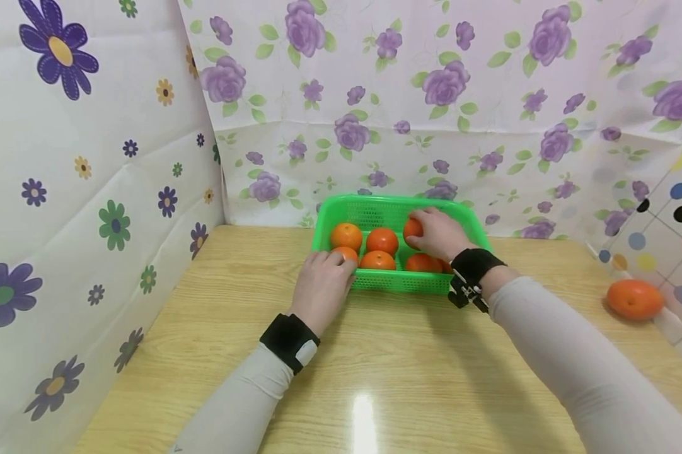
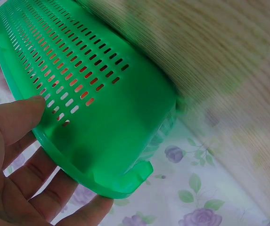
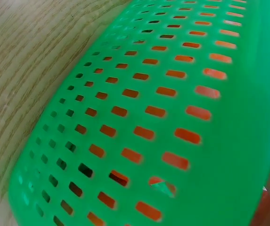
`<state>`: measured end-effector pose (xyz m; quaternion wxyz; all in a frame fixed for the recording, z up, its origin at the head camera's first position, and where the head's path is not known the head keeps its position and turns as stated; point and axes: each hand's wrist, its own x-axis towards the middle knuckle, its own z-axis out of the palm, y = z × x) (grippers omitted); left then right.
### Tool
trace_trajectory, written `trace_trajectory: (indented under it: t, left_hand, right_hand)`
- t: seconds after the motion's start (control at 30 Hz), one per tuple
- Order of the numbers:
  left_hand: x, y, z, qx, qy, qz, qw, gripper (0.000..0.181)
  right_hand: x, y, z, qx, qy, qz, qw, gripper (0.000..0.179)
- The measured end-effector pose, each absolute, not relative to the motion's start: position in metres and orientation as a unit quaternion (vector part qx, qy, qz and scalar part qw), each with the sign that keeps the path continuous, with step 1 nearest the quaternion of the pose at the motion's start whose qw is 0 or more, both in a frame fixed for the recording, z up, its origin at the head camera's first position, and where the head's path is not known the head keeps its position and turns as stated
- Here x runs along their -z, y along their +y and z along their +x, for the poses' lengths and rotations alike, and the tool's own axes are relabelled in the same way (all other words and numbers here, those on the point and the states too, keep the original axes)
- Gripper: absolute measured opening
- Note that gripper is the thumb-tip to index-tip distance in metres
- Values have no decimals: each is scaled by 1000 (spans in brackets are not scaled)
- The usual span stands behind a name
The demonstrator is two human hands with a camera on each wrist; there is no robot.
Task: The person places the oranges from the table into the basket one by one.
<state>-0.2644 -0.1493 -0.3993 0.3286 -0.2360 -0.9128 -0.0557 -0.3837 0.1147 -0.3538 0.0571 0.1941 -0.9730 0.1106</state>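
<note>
A green plastic basket (image 1: 400, 281) with slotted walls stands on the table, several orange-red tangerines (image 1: 382, 241) inside it. My left hand (image 1: 323, 285) grips its front rim at the left. In the left wrist view the thumb (image 2: 24, 115) lies against the outer wall and the fingers reach past the rim. My right hand (image 1: 440, 234) reaches over the right part of the basket, pinching a tangerine (image 1: 412, 231) between thumb and fingers. The right wrist view is mostly filled by the basket wall (image 3: 229, 155), with orange fruit showing through its slots.
One more tangerine (image 1: 635, 299) lies on the wooden table (image 1: 375, 353) at the far right, near the dotted sheet (image 1: 681, 246). Flowered cloth (image 1: 386, 94) hangs right behind the basket, and another flower-print sheet (image 1: 91, 189) rises along the left side.
</note>
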Motion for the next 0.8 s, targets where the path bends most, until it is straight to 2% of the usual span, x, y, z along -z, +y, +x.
trace_trajectory:
  t: [0.8]
  left_hand:
    - [400, -150, -266, 53, -913, -235, 330, 16]
  right_hand:
    - [367, 107, -385, -122, -976, 181, 16, 62]
